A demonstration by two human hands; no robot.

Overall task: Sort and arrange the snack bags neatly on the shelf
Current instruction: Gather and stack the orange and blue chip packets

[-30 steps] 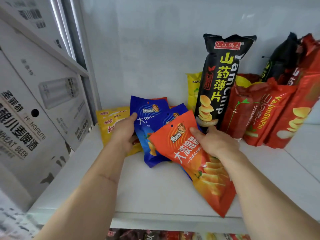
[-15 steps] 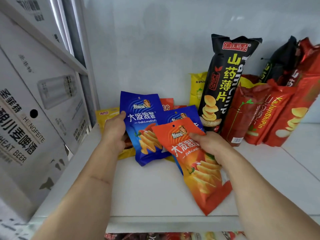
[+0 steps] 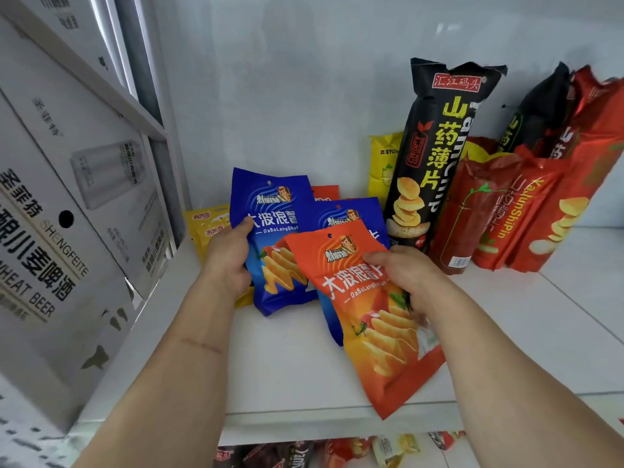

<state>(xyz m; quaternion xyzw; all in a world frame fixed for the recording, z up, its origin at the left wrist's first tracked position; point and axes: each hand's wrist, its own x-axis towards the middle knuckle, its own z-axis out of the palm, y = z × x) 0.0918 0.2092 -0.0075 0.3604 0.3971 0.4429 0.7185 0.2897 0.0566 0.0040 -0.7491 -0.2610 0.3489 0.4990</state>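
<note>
Left hand [image 3: 227, 261] grips blue bag [image 3: 273, 244] by its left edge, thumb across front, bag upright. Right hand [image 3: 403, 275] pinches orange bag [image 3: 364, 319], tilted, overlapping second blue bag [image 3: 351, 214]. White shelf [image 3: 290, 373] below; black bag [image 3: 435, 157] and red bags [image 3: 526, 211] stand against wall at right; cartons [image 3: 57, 231] at left.

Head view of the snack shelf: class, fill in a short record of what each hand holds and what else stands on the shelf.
left hand: grips the left edge of the blue chip bag
right hand: grips the orange chip bag, tilted, in front of a second blue bag
tall black bag: upright against the back wall
red bags: leaning, right of the black bag
shelf: white
</note>
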